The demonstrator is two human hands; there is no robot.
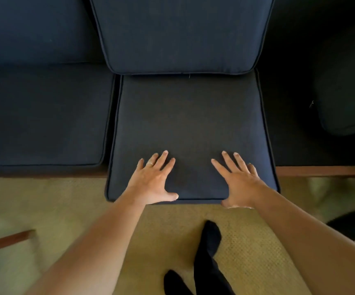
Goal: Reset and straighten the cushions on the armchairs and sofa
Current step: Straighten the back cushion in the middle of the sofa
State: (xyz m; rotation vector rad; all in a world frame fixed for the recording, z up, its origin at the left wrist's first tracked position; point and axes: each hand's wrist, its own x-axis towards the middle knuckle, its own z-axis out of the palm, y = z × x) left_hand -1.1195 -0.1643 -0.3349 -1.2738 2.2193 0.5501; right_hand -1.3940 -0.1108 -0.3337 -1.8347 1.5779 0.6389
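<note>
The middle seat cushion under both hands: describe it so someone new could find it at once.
Start at the dark navy sofa. Below the upright back cushion lies the middle seat cushion, with the left hand and right hand flat on it. Unlike the left seat cushion, its front edge juts out over the tan carpet.

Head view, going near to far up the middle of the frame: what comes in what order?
Black-socked feet → tan carpet → both hands, left hand and right hand, flat on the front of the protruding seat cushion → upright back cushion.
</note>
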